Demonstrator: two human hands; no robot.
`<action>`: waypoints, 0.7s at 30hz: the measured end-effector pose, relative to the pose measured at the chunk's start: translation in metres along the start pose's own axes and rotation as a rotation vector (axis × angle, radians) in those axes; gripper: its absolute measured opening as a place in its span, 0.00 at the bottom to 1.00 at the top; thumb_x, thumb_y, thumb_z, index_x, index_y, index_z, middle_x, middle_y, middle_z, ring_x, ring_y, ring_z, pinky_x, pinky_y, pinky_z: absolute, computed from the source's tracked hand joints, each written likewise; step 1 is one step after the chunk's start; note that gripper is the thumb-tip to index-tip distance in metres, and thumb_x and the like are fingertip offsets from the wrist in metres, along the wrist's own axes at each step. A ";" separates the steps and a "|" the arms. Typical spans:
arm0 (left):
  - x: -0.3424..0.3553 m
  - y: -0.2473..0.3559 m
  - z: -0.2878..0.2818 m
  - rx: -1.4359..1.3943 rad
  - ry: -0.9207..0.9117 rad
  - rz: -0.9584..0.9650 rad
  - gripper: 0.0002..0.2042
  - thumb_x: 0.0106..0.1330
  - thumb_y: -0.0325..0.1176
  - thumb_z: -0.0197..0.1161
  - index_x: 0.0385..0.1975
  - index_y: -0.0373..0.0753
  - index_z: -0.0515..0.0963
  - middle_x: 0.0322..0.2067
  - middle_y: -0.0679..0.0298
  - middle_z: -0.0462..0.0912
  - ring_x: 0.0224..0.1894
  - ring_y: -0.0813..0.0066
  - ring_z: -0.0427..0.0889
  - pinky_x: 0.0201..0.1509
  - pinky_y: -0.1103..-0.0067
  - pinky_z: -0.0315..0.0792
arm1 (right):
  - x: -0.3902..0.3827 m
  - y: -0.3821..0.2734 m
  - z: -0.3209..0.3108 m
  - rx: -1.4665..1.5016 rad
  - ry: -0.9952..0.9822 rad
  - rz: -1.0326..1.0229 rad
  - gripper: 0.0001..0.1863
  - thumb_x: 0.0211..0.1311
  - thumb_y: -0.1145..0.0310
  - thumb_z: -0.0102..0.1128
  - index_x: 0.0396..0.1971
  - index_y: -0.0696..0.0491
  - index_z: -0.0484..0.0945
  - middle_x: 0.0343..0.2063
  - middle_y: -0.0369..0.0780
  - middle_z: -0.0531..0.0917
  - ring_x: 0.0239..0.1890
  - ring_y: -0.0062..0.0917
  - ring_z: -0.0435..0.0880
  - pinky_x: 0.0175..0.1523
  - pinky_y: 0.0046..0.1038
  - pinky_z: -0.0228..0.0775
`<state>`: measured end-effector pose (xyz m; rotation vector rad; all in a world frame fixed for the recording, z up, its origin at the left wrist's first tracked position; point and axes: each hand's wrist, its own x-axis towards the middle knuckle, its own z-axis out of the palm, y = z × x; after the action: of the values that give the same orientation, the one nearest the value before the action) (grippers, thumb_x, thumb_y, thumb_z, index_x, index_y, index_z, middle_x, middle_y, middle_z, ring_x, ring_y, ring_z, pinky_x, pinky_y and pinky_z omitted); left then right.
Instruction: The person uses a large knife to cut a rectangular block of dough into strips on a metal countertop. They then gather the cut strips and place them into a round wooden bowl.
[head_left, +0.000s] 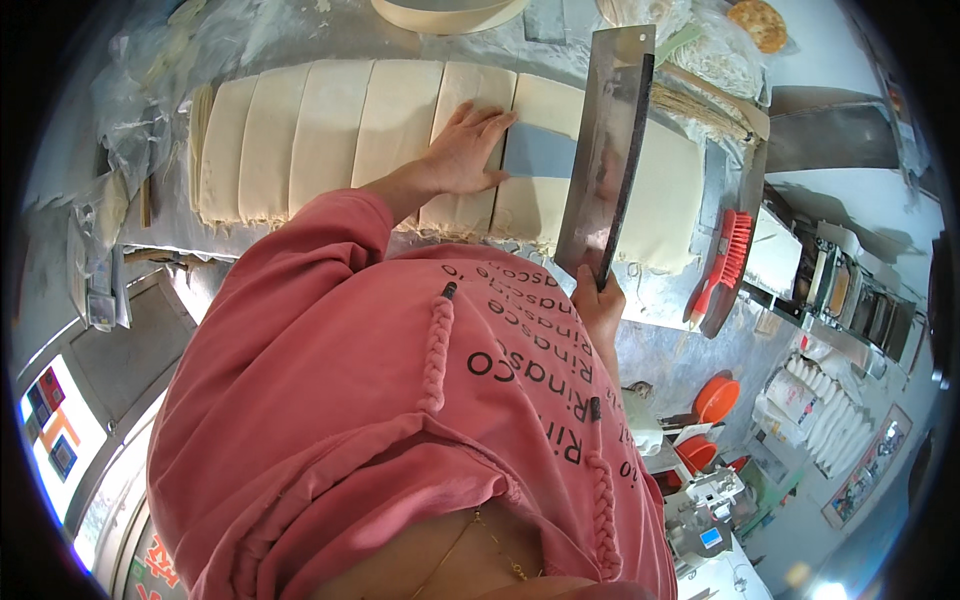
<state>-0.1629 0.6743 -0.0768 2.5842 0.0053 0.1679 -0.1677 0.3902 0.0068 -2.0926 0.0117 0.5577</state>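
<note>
A long slab of pale dough sheets (330, 140), stacked in layers, lies across the worktop and is cut crosswise into several wide strips. My left hand (462, 150) rests on it with the fingers spread, close to the cut at the right. Beside its fingertips and thumb, a flat grey-blue rectangular piece (538, 152) sits on the dough. My right hand (600, 305) grips the near end of a long, broad-bladed knife (605, 150). The blade stands over the right part of the slab and hides some of it; whether its edge touches the dough I cannot tell.
A red-handled brush (725, 262) lies on a curved wooden board at the right. Beyond the slab stands a round pale container (450, 14). Clear plastic sheeting (140, 110) is bunched at the far left. Red-orange bowls (716, 399) and a machine (845, 290) are farther right.
</note>
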 end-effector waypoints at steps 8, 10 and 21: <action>0.000 -0.010 0.001 -0.005 -0.014 0.116 0.40 0.48 0.43 0.65 0.60 0.37 0.53 0.56 0.54 0.62 0.62 0.57 0.56 0.67 0.60 0.43 | -0.007 -0.021 0.014 -0.057 0.032 0.117 0.15 0.60 0.63 0.51 0.26 0.61 0.72 0.09 0.37 0.71 0.09 0.18 0.68 0.15 0.24 0.60; 0.000 -0.009 0.000 0.047 -0.016 0.150 0.36 0.49 0.43 0.65 0.58 0.40 0.58 0.56 0.56 0.63 0.62 0.59 0.56 0.67 0.60 0.43 | -0.006 -0.027 0.016 -0.071 0.043 0.149 0.15 0.61 0.63 0.50 0.26 0.62 0.72 0.09 0.37 0.71 0.09 0.18 0.69 0.14 0.25 0.60; -0.002 -0.005 -0.004 0.107 0.002 0.216 0.25 0.50 0.44 0.63 0.51 0.49 0.72 0.57 0.59 0.62 0.61 0.60 0.56 0.62 0.57 0.50 | -0.003 -0.027 0.022 -0.141 0.057 0.131 0.13 0.61 0.64 0.50 0.25 0.59 0.72 0.09 0.35 0.70 0.09 0.16 0.67 0.14 0.22 0.58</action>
<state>-0.1657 0.6803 -0.0765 2.6878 -0.2721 0.2552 -0.1729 0.4222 0.0196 -2.2567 0.1470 0.5924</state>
